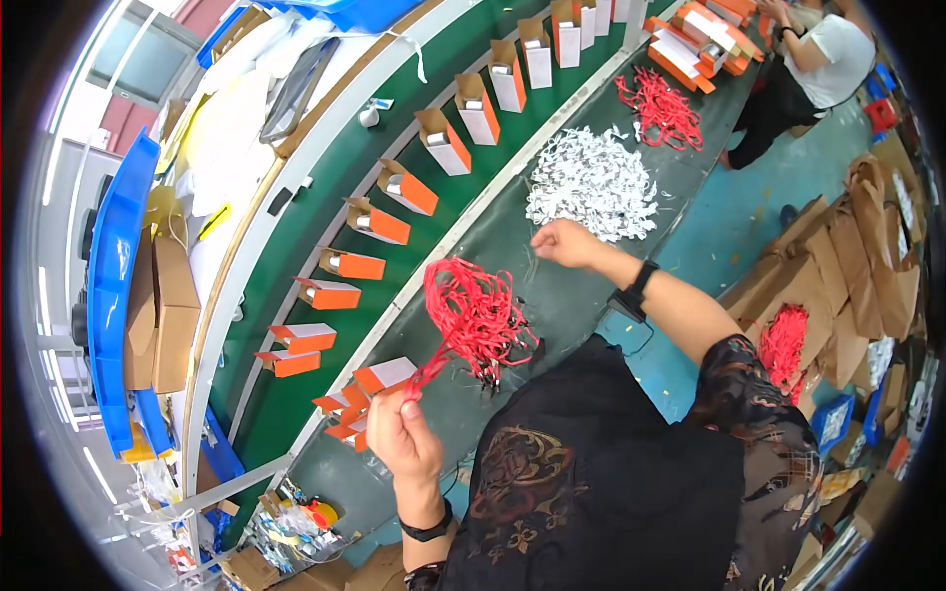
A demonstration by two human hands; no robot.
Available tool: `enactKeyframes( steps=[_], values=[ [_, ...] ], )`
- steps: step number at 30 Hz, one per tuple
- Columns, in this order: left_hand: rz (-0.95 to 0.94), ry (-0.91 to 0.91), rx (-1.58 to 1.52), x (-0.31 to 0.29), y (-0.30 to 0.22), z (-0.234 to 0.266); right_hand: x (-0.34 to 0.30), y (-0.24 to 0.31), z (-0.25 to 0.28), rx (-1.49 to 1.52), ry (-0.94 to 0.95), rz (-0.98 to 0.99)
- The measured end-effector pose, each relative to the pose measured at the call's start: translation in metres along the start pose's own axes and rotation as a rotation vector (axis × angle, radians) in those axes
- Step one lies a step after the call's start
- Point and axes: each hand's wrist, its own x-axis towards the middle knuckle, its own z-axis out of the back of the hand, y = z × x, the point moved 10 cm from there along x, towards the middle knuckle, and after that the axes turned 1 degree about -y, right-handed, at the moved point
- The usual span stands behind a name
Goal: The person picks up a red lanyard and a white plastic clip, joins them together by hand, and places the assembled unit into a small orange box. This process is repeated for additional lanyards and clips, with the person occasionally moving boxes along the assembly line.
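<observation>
My left hand (402,438) is closed in a pinch on a red cord (422,376), beside a few orange-and-white boxes (382,375) at the bench's edge. From the fingers the cord runs toward a tangled heap of red cords (478,310) with dark ends, lying on the dark green bench. My right hand (567,243) is bent with its fingers drawn together, at the near left edge of a pile of small white looped pieces (591,184). Whatever its fingertips hold, if anything, is too small to make out.
Open orange-and-white boxes (445,143) stand in a row along the green conveyor (325,202). Farther along the bench (562,305) lie another red cord heap (660,108) and stacked orange boxes (705,41). A person (808,74) stands at the far right. Brown cartons (823,266) fill the right side.
</observation>
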Motion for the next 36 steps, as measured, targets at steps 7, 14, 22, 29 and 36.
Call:
enactKeyframes(
  steps=[7,14,22,29,36],
  values=[
    [0.37,-0.052,-0.238,0.02,0.075,-0.019,0.062,-0.088,-0.037,-0.792,0.007,0.029],
    [0.62,-0.191,-1.07,0.004,0.105,-0.046,0.063,-0.098,-0.027,-0.871,-0.101,0.083],
    [0.852,-0.122,-0.853,-0.024,0.13,-0.051,0.003,0.033,-0.017,-0.251,-0.281,0.25],
    [0.508,0.425,-0.133,0.001,0.065,-0.048,-0.034,0.147,-0.062,0.654,0.087,0.304],
    [0.393,0.526,-0.123,0.002,0.047,-0.048,-0.082,0.234,-0.103,0.368,0.414,0.459]
  ],
)
